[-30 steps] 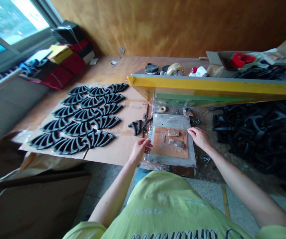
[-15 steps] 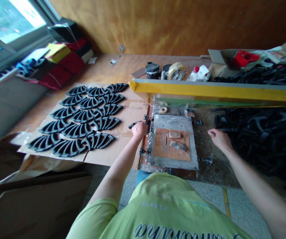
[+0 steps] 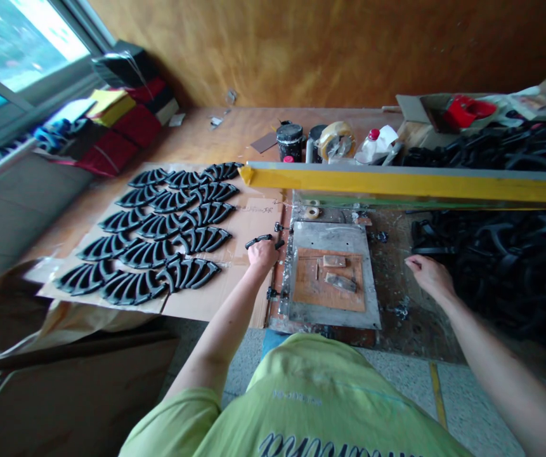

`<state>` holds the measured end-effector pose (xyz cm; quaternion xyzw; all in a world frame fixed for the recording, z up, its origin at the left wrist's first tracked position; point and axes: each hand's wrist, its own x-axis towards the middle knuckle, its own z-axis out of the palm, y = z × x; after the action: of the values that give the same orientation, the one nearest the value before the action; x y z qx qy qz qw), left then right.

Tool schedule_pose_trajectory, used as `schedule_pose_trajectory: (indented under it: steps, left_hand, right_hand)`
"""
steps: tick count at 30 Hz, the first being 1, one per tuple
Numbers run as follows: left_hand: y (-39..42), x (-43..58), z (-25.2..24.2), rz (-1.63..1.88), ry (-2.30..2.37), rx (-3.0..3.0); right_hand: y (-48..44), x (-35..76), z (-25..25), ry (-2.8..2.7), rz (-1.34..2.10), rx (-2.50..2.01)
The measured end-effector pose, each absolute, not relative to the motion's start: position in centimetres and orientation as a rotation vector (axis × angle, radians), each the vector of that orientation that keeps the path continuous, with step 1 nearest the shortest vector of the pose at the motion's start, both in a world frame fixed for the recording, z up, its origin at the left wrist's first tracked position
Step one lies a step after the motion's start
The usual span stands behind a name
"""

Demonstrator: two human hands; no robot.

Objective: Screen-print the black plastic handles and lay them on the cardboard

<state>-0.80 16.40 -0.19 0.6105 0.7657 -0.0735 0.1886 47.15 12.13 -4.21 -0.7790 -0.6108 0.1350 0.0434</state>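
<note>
1. Head view, left hand (image 3: pixel 264 255): clenched, grasping a black forked moulded piece (image 3: pixel 258 240), whose curved arm shows just beyond the fingers, above the edge of the cardboard.
2. Right hand (image 3: pixel 427 276): released, fingers loosely extended, holding nothing; a heap of loose black moulded pieces (image 3: pixel 501 266) lies just beside it, on its right.
3. Between the hands: a flat grey metal plate (image 3: pixel 330 235) bearing a rectangular orange-brown pad (image 3: pixel 311 287).
4. Left of the left hand: a brown cardboard sheet (image 3: pixel 215 304) carrying neat rows of black arched pieces (image 3: pixel 149 252).
5. Ahead of both hands: a long yellow metal bar (image 3: pixel 396 184) spans the bench; beyond it stand a black cylindrical jar (image 3: pixel 290 141), a roll of tan tape (image 3: pixel 337 141) and a white plastic bottle (image 3: pixel 370 149).
</note>
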Motion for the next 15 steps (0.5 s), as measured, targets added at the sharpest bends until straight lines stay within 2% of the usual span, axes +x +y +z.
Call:
schedule_pose_trajectory:
  steps: [7, 15]
  left_hand:
    - [11.7, -8.4, 1.3, -0.456, 2.129, 1.922]
    - [9.6, -11.1, -1.7, -0.384, 2.199, 1.795]
  right_hand:
    - [11.9, 48.6, -4.6, -1.837, 0.482, -2.438]
    - [12.1, 49.0, -4.4, -1.743, 0.572, -2.509]
